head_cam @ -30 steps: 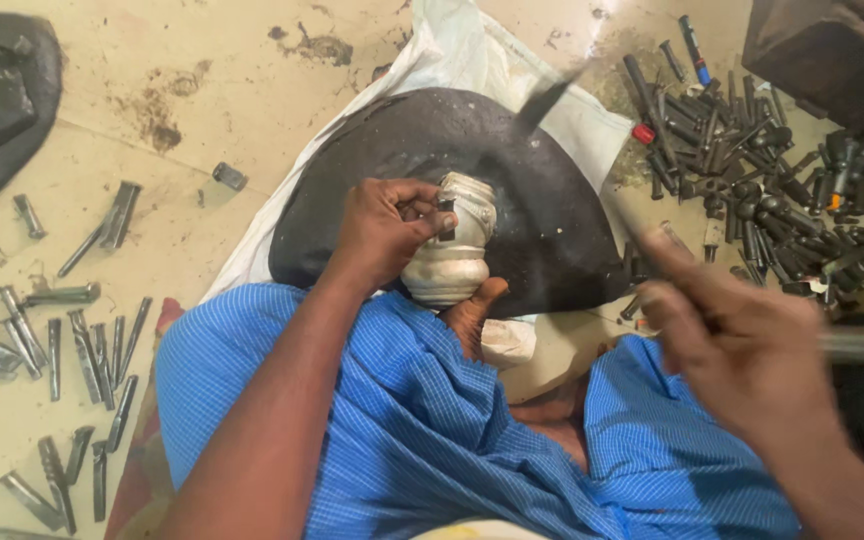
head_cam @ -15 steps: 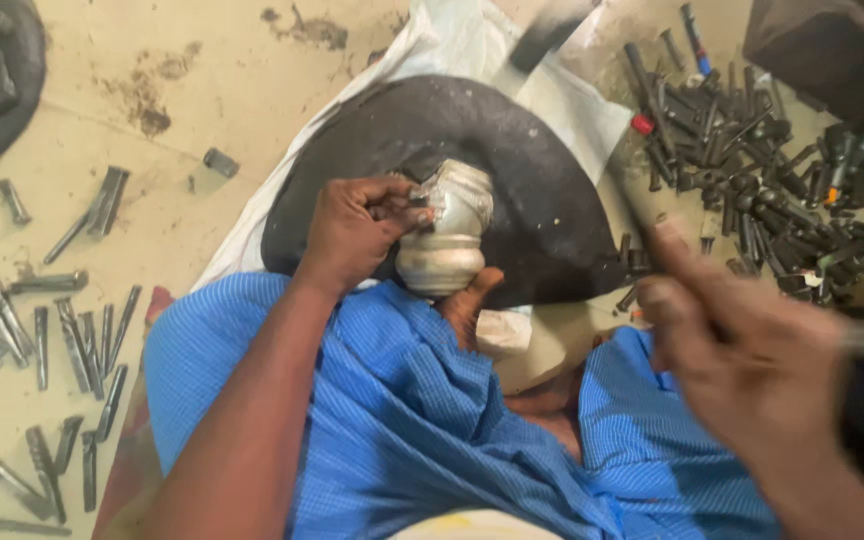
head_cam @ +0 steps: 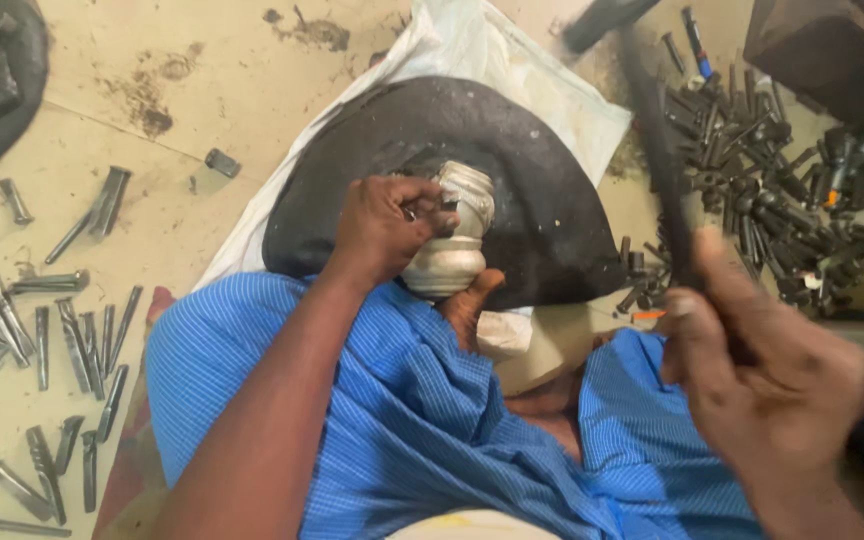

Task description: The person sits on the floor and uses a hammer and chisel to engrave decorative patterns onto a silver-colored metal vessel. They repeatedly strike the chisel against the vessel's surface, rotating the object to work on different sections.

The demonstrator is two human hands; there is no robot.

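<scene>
Left hand (head_cam: 384, 228) pinches a small piece against the silvery metal part (head_cam: 455, 245), standing upright on the black pad (head_cam: 542, 190). Right hand (head_cam: 772, 400) is clenched around a blurred hammer (head_cam: 652, 150), handle pointing away. White plastic bag (head_cam: 512, 70) underneath.

Left hand (head_cam: 384, 228) curled in a pinch ahead; right hand (head_cam: 767, 385) fisted, raised, blurred.

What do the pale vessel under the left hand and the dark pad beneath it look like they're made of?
The vessel looks like dull silvery metal: pale grey sheen, ridged neck. The dark pad seems to be matte black rubber or pitch, without glints; which one cannot be told. The left hand rests on the vessel.
</scene>
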